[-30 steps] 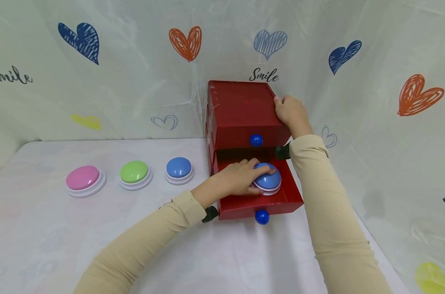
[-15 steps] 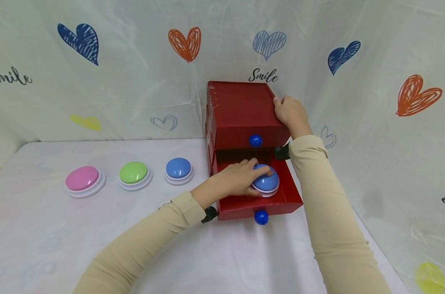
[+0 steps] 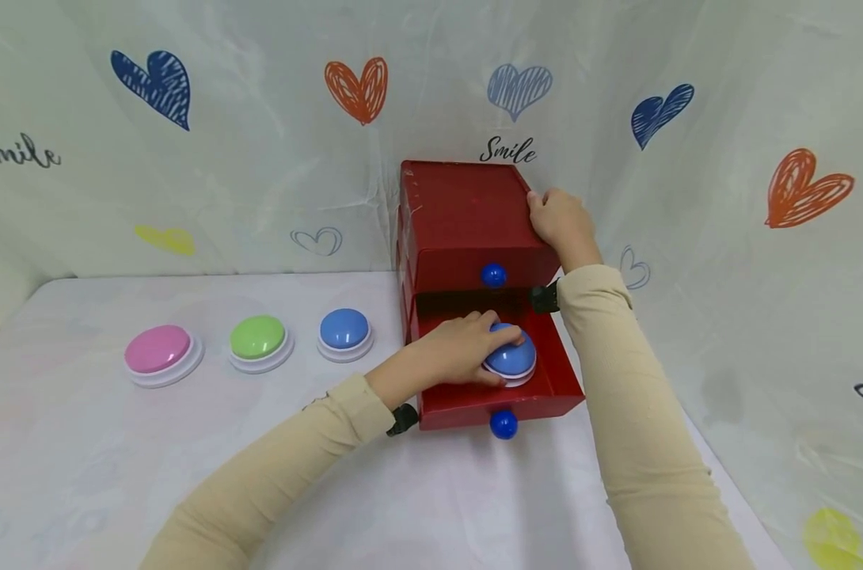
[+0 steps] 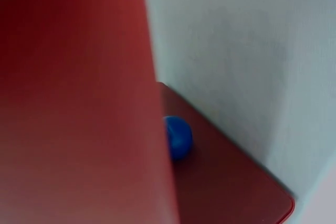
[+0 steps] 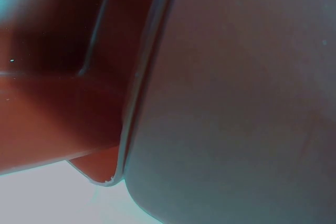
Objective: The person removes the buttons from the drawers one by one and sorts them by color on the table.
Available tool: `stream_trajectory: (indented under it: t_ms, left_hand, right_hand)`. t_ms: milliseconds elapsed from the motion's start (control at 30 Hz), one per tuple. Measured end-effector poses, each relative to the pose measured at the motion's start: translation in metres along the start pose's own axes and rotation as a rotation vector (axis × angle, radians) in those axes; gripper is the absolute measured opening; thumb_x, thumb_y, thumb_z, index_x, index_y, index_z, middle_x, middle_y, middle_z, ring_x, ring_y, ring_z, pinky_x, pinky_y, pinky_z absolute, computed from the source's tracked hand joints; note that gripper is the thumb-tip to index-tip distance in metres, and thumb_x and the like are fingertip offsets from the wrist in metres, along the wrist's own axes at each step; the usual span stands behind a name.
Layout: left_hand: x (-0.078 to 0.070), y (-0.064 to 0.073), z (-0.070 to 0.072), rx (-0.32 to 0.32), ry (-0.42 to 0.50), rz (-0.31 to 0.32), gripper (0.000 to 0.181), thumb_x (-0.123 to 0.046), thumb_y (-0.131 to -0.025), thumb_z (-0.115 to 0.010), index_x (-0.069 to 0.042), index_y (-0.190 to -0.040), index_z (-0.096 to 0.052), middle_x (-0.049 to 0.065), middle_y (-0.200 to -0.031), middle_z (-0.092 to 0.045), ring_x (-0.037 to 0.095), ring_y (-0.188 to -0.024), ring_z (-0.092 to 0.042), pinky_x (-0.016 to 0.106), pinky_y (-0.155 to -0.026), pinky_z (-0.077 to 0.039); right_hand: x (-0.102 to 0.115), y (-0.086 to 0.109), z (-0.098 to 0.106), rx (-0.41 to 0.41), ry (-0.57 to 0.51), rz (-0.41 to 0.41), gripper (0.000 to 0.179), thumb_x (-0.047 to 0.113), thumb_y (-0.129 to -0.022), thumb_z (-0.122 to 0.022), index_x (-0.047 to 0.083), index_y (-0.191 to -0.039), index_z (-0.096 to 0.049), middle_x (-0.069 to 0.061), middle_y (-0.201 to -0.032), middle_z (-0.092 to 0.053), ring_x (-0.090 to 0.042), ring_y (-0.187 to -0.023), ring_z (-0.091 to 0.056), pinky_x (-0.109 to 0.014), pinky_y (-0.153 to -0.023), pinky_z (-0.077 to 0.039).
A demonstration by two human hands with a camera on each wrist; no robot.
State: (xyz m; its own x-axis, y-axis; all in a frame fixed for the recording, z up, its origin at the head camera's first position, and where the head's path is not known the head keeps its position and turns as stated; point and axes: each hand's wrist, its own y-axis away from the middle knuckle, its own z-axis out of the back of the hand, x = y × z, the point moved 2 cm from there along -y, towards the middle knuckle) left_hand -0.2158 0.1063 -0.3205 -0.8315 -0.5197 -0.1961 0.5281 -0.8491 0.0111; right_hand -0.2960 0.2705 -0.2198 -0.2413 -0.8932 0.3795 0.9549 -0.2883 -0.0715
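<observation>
One red cabinet (image 3: pixel 467 207), upper drawer (image 3: pixel 449 270) closed, lower drawer (image 3: pixel 456 415) drawn out to the near side, each with a blue knob (image 3: pixel 503 424). Left hand (image 3: pixel 463 348) clamped by thumb and fingers on a blue button (image 3: pixel 511 362) inside the lower drawer; right hand (image 3: pixel 564 223), apart from the left, clamped on the right edge of the cabinet's top. On the surface (image 3: pixel 360 499) left of the cabinet, in a row from left to right: pink button (image 3: pixel 157 350), green button (image 3: pixel 257 338), second blue button (image 3: pixel 344 329), all white-based; at the far side, a heart-printed backdrop (image 3: pixel 260 166).
</observation>
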Motion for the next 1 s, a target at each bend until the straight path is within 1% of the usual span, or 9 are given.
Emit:
stream_trajectory:
  t_ms: [100,233,567,700,833,1000]
  left_hand:
    - [0.000,0.001,0.000,-0.026,-0.041,-0.015,0.063,-0.048,-0.080,-0.066,-0.029,-0.135,-0.041,0.007,-0.125,-0.049,0.019,-0.112,-0.049,0.032,-0.087,-0.051]
    - [0.000,0.003,0.000,-0.052,-0.067,-0.034,0.060,-0.050,-0.080,-0.066,-0.028,-0.131,-0.043,0.006,-0.120,-0.051,0.018,-0.109,-0.050,0.031,-0.085,-0.051]
    - [-0.004,0.009,0.006,-0.025,-0.093,-0.017,0.058,-0.052,-0.080,-0.065,-0.028,-0.129,-0.043,0.005,-0.120,-0.051,0.019,-0.110,-0.050,0.032,-0.086,-0.050]
    - [-0.004,0.011,0.007,-0.024,-0.095,-0.017,0.058,-0.052,-0.080,-0.065,-0.028,-0.129,-0.043,0.005,-0.120,-0.052,0.019,-0.111,-0.050,0.033,-0.087,-0.050]
    - [-0.005,0.014,0.008,-0.038,-0.094,-0.020,0.059,-0.051,-0.080,-0.066,-0.028,-0.129,-0.044,0.004,-0.121,-0.052,0.019,-0.112,-0.050,0.033,-0.088,-0.050]
    - [-0.004,0.018,0.009,-0.071,-0.101,-0.018,0.060,-0.050,-0.078,-0.068,-0.029,-0.129,-0.044,0.005,-0.123,-0.051,0.020,-0.113,-0.049,0.034,-0.089,-0.050]
  right_hand:
    - [0.000,0.000,0.000,0.002,0.002,-0.003,0.046,0.041,-0.100,-0.026,0.001,-0.104,-0.049,-0.018,-0.101,-0.054,-0.033,-0.091,-0.052,-0.043,-0.077,-0.043]
    - [0.001,0.001,0.000,0.004,0.002,-0.006,0.045,0.040,-0.100,-0.026,0.001,-0.105,-0.049,-0.018,-0.101,-0.053,-0.032,-0.091,-0.052,-0.043,-0.078,-0.043]
    - [0.000,0.001,-0.002,0.009,0.008,-0.011,0.047,0.041,-0.100,-0.025,0.001,-0.106,-0.049,-0.018,-0.102,-0.054,-0.032,-0.091,-0.053,-0.042,-0.079,-0.043]
    - [0.000,0.000,-0.002,0.011,0.003,-0.015,0.048,0.041,-0.100,-0.024,0.001,-0.108,-0.049,-0.018,-0.103,-0.053,-0.032,-0.092,-0.052,-0.043,-0.079,-0.043]
    - [0.000,0.000,-0.002,0.012,0.003,-0.016,0.047,0.041,-0.100,-0.025,0.001,-0.107,-0.049,-0.018,-0.104,-0.053,-0.032,-0.092,-0.052,-0.043,-0.079,-0.043]
    - [0.001,0.001,0.000,0.008,0.006,-0.010,0.046,0.040,-0.100,-0.025,0.001,-0.105,-0.049,-0.019,-0.103,-0.053,-0.033,-0.093,-0.052,-0.044,-0.080,-0.043]
